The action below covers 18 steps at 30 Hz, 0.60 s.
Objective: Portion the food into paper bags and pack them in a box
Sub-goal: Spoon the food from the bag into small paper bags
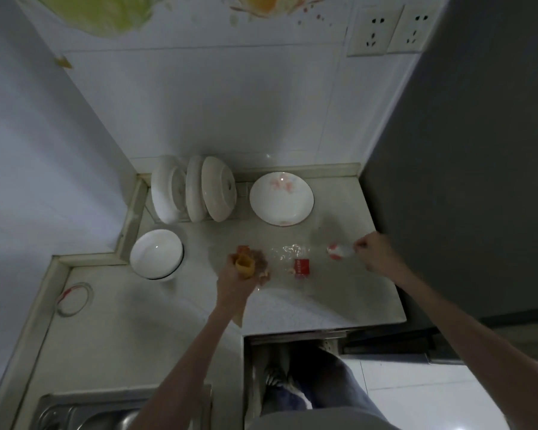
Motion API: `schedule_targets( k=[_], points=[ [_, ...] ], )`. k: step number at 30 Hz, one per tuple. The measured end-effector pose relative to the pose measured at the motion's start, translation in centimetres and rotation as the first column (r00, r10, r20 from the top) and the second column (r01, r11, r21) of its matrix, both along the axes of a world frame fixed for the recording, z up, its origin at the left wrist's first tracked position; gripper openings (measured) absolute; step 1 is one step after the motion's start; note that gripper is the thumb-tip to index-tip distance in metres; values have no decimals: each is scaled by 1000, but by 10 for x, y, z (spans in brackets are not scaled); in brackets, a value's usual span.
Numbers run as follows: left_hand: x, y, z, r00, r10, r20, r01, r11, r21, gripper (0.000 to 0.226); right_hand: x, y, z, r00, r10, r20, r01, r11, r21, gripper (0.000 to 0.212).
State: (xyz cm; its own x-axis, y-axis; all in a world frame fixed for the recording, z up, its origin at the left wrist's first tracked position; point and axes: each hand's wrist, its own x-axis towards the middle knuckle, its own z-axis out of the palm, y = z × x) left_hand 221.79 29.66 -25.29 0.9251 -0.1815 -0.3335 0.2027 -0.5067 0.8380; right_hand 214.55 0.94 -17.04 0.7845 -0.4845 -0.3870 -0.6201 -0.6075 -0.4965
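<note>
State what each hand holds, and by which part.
The left hand grips an open paper bag around its body, below the mouth. The right hand pinches a spoon by the end of its handle.

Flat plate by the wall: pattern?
White plate with faint pink floral marks; head view.

1. Countertop point(308, 305): pale speckled stone, L-shaped, set against tiled walls with a raised edge strip at the back.
2. Dish rack at the rear holds white plates point(193, 189) standing on edge.
3. Beside the rack, to the right, a shallow white dish point(281, 198) with pink floral print lies flat.
4. Near the left corner, stacked white bowls point(157, 254) stand upright.
5. Centre: a clear plastic bag point(289, 256) with a red label lies crumpled on the surface.
6. Far left: a roll of tape point(74, 298) lies flat.
</note>
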Motion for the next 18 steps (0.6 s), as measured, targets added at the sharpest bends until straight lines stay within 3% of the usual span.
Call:
schedule_targets(
  k=[4, 11, 16, 18],
  points=[
    [8, 21, -28, 997, 10, -82, 2, 989, 145, 52, -9, 1, -60, 997, -41, -70, 45, 998, 52, 27],
    [24, 8, -52, 991, -16, -134, 47, 973, 224, 50, 19, 18, -107, 992, -16, -124, 33, 990, 138, 27],
    [18, -11, -68, 984, -44, -174, 87, 966, 245, 36, 31, 31, -106, 999, 32, 9, -33, 937, 349, 26],
    [18, -15, -70, 973, -32, -228, 82, 974, 213, 32, 37, 38, -91, 988, 117, 100, -144, 930, 337, 22]
  ],
)
